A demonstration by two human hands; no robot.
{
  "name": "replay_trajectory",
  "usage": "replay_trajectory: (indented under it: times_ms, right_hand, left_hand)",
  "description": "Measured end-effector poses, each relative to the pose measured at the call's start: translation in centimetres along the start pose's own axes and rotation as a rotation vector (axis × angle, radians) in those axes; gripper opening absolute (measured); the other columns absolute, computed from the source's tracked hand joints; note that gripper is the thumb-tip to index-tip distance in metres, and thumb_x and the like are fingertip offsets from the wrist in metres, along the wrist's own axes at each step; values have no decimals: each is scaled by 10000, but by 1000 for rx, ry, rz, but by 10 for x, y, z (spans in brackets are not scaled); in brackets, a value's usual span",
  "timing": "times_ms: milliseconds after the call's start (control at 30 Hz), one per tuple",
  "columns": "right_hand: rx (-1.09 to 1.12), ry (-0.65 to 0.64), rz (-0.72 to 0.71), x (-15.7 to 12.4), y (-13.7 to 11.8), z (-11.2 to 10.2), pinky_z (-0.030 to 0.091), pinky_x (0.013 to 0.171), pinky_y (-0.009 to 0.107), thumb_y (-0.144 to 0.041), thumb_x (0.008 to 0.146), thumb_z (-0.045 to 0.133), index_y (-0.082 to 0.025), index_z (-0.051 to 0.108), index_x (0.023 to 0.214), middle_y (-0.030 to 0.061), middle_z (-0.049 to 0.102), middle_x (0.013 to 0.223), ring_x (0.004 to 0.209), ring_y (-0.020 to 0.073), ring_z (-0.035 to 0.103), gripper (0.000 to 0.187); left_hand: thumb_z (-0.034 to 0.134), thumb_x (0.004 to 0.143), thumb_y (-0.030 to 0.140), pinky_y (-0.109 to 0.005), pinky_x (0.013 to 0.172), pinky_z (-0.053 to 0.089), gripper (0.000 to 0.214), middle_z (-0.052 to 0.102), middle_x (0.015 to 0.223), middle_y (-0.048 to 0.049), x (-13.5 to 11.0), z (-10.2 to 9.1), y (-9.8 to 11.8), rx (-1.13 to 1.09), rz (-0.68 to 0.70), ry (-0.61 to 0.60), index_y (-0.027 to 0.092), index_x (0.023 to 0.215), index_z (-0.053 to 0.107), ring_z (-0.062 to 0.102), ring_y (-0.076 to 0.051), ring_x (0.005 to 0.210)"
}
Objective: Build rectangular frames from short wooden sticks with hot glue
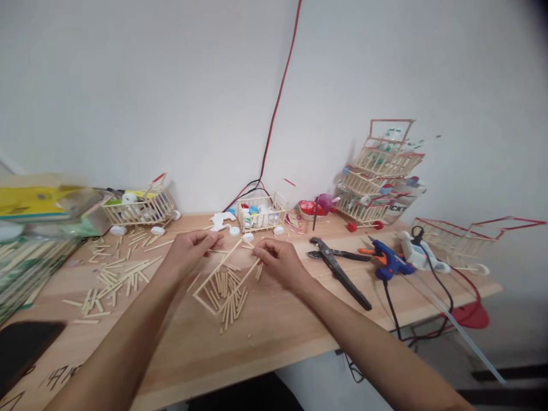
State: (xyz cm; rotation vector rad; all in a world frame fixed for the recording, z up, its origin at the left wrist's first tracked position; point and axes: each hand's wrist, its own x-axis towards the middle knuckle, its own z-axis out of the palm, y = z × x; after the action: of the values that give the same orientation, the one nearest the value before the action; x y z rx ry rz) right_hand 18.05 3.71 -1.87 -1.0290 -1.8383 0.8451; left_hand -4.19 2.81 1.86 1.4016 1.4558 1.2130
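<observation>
My right hand [280,262] pinches one long side of a thin wooden stick frame [204,290], a narrow rectangle held tilted above the table. My left hand [192,251] is closed at the fingertips, with a short wooden stick [220,252] running from them toward the frame's far end. Whether that stick touches the frame I cannot tell. Below and behind the frame lies a pile of short cut sticks [233,305] on the wooden table [180,359].
More cut sticks [128,277] lie at left. Small stick carts [141,211] with white wheels stand along the wall, and stacked carts [368,182] rise at right. Black pliers [338,268], a blue glue gun [389,261] and a white power strip [417,251] occupy the right side. A dark phone [25,348] lies front left.
</observation>
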Motion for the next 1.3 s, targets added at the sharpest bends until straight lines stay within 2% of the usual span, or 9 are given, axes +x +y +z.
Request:
replay_trajectory:
  times_ms: [167,267,400,533,700,867,933,1100,1300]
  right_hand:
    - [-22,-3,-38,0,-1,1,322,550,196,-304,856,552,-156,635,745,-23,572,635,576,90,450,203]
    - [1,-13,-53,-1,-4,1,332,555,198,-315,859,551,-156,643,769,-19,582,646,585,94,469,205]
    - [38,-33,-68,-3,-8,1,347,555,198,-334,860,553,-152,646,779,-13,600,645,590,97,491,220]
    - [42,-44,-56,-3,-7,2,340,538,196,-329,856,558,-152,651,787,-11,605,643,570,94,482,211]
    - [33,-46,-48,-2,-5,3,318,521,199,-316,852,565,-155,647,773,-21,585,609,538,89,457,197]
    - [33,-12,-25,0,-5,-3,331,539,202,-312,854,560,-156,642,760,-20,578,618,551,90,471,200]
    - [40,4,-24,1,-5,-4,343,551,203,-323,857,558,-155,642,764,-16,588,635,565,93,484,210]
    - [-16,29,-27,3,1,-3,345,556,200,-323,865,558,-158,651,777,-9,609,661,588,96,494,209]
    - [-86,-14,-23,3,4,2,326,531,189,-332,870,567,-167,653,788,-21,596,638,561,87,456,204]
  left_hand:
    - [673,646,519,-321,673,472,376,742,808,-74,-5,-2,14,144,20,-97,174,771,755,635,-249,816]
    - [670,651,510,-321,688,475,356,745,815,-65,-14,2,19,124,-5,-151,184,764,754,643,-245,818]
    - [687,630,532,-326,685,487,404,745,807,-75,-30,8,20,29,-72,-126,159,773,742,654,-224,753]
    - [694,626,549,-339,702,494,457,747,878,-108,-37,2,18,-55,-105,-97,148,841,744,660,-223,767]
    - [724,621,508,-316,711,481,394,741,868,-107,-22,-8,13,-39,-76,-75,159,805,741,647,-213,807]
    - [766,582,481,-259,615,440,346,650,607,-24,2,-1,12,-50,-60,-33,153,583,657,569,-134,614]
    - [750,604,508,-256,612,436,373,659,635,-33,7,3,13,-110,-96,-93,144,617,668,574,-132,618]
    - [716,667,509,-282,698,450,444,727,922,-117,5,6,9,-231,-208,-349,143,917,731,626,-170,787]
    - [677,700,539,-290,695,441,422,741,898,-101,-6,8,6,-110,-213,-339,150,852,738,618,-168,744]
